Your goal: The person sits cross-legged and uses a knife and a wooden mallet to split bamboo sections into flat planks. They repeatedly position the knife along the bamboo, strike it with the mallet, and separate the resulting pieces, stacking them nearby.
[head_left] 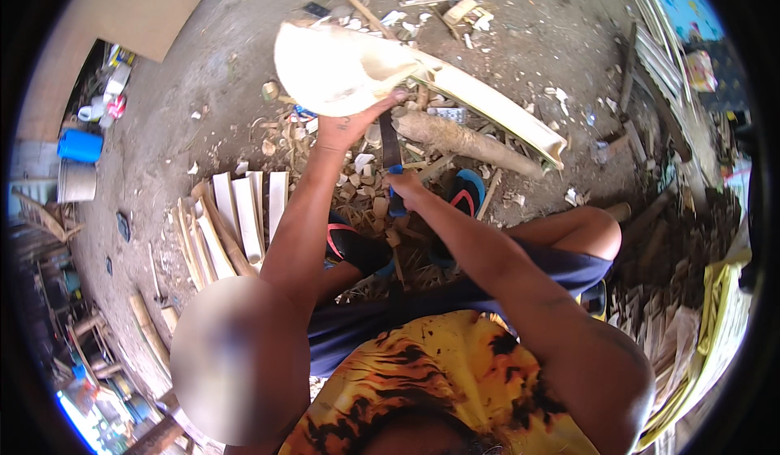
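A long split bamboo length (382,58) lies above the dirt floor (215,89), its broad, glaringly pale end at 11 o'clock and its narrow, channelled tip out at 2 o'clock. The left hand (349,128) has it at the near edge, toward 12 o'clock — the thumb reaches along the rim, while the other fingers are hidden behind the piece, so how tightly they curl cannot be told. The right hand (404,187), near the centre, is closed around the blue handle of a knife (390,145), whose dark blade points to 12 o'clock and passes just beside the left thumb.

The bamboo looks stiff and fairly light for its length, though probably tip-heavy if held by one end. Its smooth inner face may be slippery, and the cut rims could be sharp or splinter along the grain; a grip on the thicker wall, fingers well away from the blade, would likely be safest.

A rough log (471,140) rests at 1 o'clock, just below the channel. Pale wood chips (355,185) litter the ground between two black sandals (357,250), and a bundle of split slats (246,211) leans at 9 o'clock.
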Available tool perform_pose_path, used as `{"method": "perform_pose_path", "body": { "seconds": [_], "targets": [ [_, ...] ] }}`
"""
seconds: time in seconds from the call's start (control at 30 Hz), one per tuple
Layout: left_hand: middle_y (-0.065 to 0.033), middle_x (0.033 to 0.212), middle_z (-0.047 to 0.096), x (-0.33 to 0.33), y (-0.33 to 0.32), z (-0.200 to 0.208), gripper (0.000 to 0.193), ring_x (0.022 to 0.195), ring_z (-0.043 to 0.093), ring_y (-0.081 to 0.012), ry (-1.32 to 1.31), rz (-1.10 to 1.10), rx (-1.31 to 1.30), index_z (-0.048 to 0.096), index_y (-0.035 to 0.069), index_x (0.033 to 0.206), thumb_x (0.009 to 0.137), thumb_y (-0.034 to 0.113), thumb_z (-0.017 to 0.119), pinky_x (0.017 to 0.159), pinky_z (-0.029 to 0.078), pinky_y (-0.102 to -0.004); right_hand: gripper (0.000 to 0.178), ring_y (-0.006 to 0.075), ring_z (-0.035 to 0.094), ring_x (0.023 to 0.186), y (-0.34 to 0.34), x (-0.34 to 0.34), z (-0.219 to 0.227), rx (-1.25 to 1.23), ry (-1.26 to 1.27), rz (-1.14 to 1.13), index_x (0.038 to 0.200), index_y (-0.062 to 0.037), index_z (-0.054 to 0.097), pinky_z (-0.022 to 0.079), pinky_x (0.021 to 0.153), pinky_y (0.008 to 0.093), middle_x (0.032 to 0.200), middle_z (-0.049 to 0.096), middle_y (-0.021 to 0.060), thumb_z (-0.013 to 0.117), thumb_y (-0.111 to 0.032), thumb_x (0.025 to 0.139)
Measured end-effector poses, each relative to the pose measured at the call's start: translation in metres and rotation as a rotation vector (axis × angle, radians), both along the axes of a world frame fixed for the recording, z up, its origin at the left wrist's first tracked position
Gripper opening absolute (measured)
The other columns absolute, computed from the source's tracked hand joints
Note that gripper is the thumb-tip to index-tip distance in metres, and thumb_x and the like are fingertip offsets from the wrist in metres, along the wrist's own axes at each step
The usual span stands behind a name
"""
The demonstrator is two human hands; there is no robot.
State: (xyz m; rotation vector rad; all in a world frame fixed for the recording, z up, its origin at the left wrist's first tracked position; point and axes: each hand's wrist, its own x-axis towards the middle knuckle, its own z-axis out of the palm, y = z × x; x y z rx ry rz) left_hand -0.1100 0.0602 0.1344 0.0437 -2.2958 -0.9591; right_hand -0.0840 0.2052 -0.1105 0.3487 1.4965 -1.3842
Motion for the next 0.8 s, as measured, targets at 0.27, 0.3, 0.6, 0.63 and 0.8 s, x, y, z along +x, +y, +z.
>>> {"method": "perform_pose_path", "body": {
  "seconds": [0.27,0.3,0.6,0.63,0.8],
  "targets": [
    [-0.0125,0.093,0.074,-0.032,0.003,0.036,0.045,0.088,0.070,-0.0216,0.175,0.105,0.283,0.071,-0.003,0.101,0.072,0.022,0.094,0.087,0.057,-0.0362,0.015,0.0207,0.058,0.058,0.099,0.012,0.160,-0.063,0.193,-0.129,0.105,-0.0050,0.043,0.052,0.052,0.0418,0.075,0.059,0.0105,0.056,-0.007,0.098],
    [-0.0128,0.093,0.074,-0.035,0.005,0.040,0.046,0.091,0.070,-0.0214,0.194,0.125,0.290,0.070,-0.004,0.103,0.073,0.020,0.094,0.089,0.056,-0.0366,0.017,0.0220,0.058,0.058,0.099,0.004,0.175,-0.013,0.409,-0.094,0.108,-0.0055,0.040,0.052,0.053,0.0426,0.077,0.059,0.0115,0.055,-0.007,0.099],
    [-0.0222,0.132,0.053,-0.054,0.025,0.062,0.109,0.122,0.056,-0.0294,0.318,0.140,0.260,0.030,-0.005,0.139,0.063,0.027,0.099,0.104,0.048,-0.0409,0.056,0.0537,0.066,0.094,0.079,-0.077,0.121,0.326,1.117,0.204,0.144,0.0013,0.026,0.051,0.082,0.0607,0.110,0.065,0.0350,0.052,-0.009,0.096],
    [-0.0228,0.133,0.052,-0.052,0.025,0.071,0.111,0.124,0.054,-0.0309,0.337,0.133,0.212,0.029,-0.005,0.140,0.062,0.029,0.099,0.106,0.046,-0.0421,0.054,0.0519,0.066,0.101,0.074,-0.080,0.101,0.460,0.978,0.345,0.143,0.0005,0.029,0.051,0.088,0.0583,0.115,0.065,0.0353,0.052,-0.009,0.095],
    [-0.0217,0.136,0.043,-0.033,0.002,0.132,0.114,0.128,0.047,-0.0281,0.510,0.080,0.214,0.021,-0.008,0.147,0.069,0.026,0.097,0.109,0.043,-0.0404,0.047,0.0466,0.064,0.116,0.071,-0.083,0.049,0.641,0.778,0.523,0.137,0.0005,0.037,0.052,0.099,0.0520,0.122,0.065,0.0341,0.050,-0.009,0.093]
  ]
}}
